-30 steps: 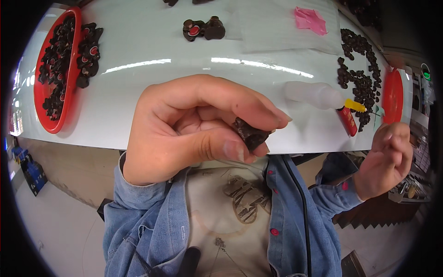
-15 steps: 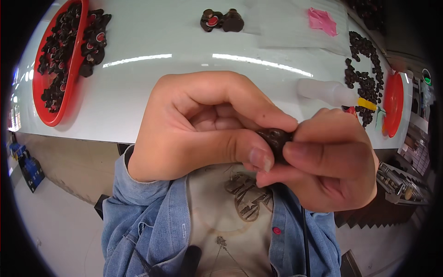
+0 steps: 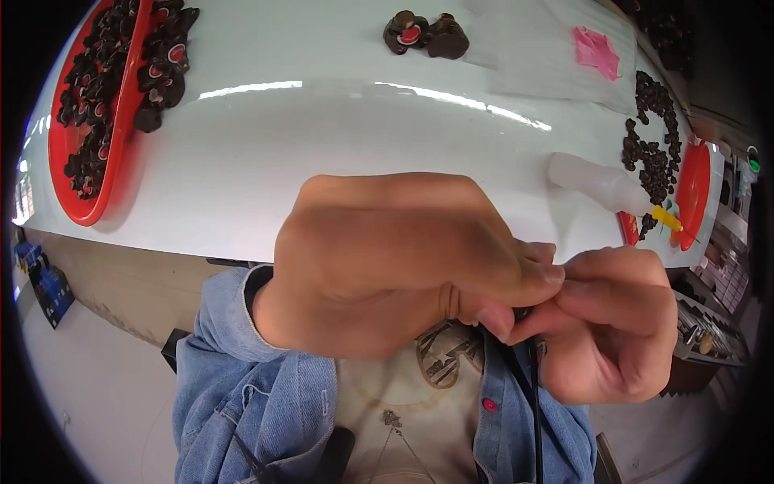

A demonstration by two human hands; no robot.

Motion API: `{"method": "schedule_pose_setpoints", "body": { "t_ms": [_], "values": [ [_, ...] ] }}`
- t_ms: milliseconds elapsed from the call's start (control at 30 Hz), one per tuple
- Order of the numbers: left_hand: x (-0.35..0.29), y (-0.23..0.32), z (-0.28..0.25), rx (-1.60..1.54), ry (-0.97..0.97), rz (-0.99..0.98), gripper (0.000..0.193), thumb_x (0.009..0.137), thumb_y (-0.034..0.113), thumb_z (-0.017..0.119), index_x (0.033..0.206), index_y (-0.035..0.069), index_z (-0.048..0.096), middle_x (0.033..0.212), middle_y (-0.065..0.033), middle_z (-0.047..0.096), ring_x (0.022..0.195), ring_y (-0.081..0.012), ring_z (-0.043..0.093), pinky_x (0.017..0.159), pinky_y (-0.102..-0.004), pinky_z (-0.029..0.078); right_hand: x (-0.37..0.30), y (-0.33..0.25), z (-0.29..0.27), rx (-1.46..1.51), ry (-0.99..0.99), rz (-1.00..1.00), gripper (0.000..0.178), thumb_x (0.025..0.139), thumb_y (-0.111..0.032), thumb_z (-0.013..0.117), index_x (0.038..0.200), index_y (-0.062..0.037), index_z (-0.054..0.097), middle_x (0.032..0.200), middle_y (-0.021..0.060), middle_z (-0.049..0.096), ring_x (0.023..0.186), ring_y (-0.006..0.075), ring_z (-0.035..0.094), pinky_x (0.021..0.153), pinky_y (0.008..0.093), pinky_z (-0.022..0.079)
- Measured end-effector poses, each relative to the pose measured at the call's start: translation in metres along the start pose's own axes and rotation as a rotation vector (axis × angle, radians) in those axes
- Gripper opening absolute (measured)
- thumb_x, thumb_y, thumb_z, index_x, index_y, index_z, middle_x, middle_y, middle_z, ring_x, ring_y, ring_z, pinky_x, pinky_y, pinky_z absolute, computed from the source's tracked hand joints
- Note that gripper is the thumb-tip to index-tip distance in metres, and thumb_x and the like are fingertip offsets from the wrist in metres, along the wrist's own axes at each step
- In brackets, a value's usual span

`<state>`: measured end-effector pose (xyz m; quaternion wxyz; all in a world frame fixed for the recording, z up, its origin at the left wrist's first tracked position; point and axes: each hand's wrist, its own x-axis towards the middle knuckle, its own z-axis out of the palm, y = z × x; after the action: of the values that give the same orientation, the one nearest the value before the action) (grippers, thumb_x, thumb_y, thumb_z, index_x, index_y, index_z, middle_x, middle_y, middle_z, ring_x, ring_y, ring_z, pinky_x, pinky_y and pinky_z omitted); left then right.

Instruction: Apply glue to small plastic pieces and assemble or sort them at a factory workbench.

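The left hand (image 3: 403, 266) and the right hand (image 3: 617, 323) meet at the fingertips, just off the near edge of the worktop (image 3: 242, 177). Both pinch a small dark piece (image 3: 522, 312) between them. The fingers hide most of it. Near the worktop's near right corner, a cloudy white bottle (image 3: 597, 184) with a yellow tip (image 3: 666, 218) lies on its side. Lots of little dark bits (image 3: 655, 165) lie along the right edge, by a red tray (image 3: 695, 189). A pink scrap (image 3: 597, 53) sits on a thin white sheet (image 3: 532, 56) near the far right corner. Two dark lumps (image 3: 446, 38) sit near the far edge. At the left edge, a big red tub (image 3: 121, 161) is full of dark shapes (image 3: 97, 101) with red spots, and more dark shapes lie right beside it.
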<state>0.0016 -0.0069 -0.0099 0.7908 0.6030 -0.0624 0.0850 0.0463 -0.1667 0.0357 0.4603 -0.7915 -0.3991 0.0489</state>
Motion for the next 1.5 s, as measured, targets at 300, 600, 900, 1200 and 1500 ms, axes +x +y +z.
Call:
{"method": "schedule_pose_setpoints", "body": {
  "t_ms": [300, 600, 900, 1200, 1500],
  "values": [
    [0.002, 0.001, -0.008, 0.063, -0.067, 0.000, 0.024, 0.063, -0.006, 0.069, 0.087, -0.004, 0.065, 0.076, -0.0148, 0.063, 0.055, -0.0165, 0.062, 0.047, -0.0222, 0.050, -0.005, 0.011, 0.009, 0.246, 0.184, 0.042, 0.019, 0.070, 0.008, 0.063, 0.080, 0.0029, 0.048, 0.070, 0.0114, 0.051, 0.053, 0.0105, 0.044, 0.050, 0.0183, 0.037],
    [0.003, -0.001, -0.004, 0.216, -0.102, 0.118, 0.040, 0.058, 0.006, 0.075, 0.093, -0.007, 0.063, 0.079, -0.0140, 0.064, 0.065, -0.0167, 0.063, 0.053, -0.0226, 0.049, -0.007, 0.020, 0.010, 0.090, 0.174, -0.033, 0.013, 0.079, -0.009, 0.060, 0.083, 0.0017, 0.053, 0.071, 0.0096, 0.051, 0.064, 0.0124, 0.046, 0.058, 0.0213, 0.036],
    [-0.001, -0.004, 0.005, 0.103, -0.031, 0.092, 0.043, 0.058, 0.004, 0.076, 0.096, -0.008, 0.060, 0.081, -0.0147, 0.063, 0.068, -0.0183, 0.063, 0.056, -0.0228, 0.050, -0.016, 0.027, 0.016, 0.174, 0.303, -0.042, 0.033, 0.055, 0.003, 0.075, 0.086, 0.0005, 0.063, 0.076, 0.0115, 0.058, 0.060, 0.0130, 0.052, 0.049, 0.0201, 0.040],
    [0.003, -0.009, 0.006, 0.134, -0.101, 0.097, 0.030, 0.060, 0.004, 0.075, 0.086, -0.006, 0.062, 0.090, -0.0177, 0.063, 0.074, -0.0213, 0.062, 0.066, -0.0276, 0.050, -0.019, 0.040, 0.024, -0.057, 0.408, -0.262, 0.035, 0.050, 0.005, 0.071, 0.083, -0.0004, 0.061, 0.074, 0.0092, 0.052, 0.057, 0.0154, 0.050, 0.044, 0.0233, 0.037],
    [0.001, 0.006, -0.021, 0.478, -0.048, 0.346, 0.015, 0.071, 0.000, 0.065, 0.086, -0.002, 0.062, 0.086, -0.0179, 0.062, 0.073, -0.0222, 0.062, 0.065, -0.0300, 0.049, -0.016, 0.038, 0.018, -0.055, 0.230, -0.390, 0.032, 0.065, 0.015, 0.055, 0.094, 0.0027, 0.051, 0.082, 0.0146, 0.048, 0.057, 0.0192, 0.047, 0.048, 0.0280, 0.039]
  ]
}}
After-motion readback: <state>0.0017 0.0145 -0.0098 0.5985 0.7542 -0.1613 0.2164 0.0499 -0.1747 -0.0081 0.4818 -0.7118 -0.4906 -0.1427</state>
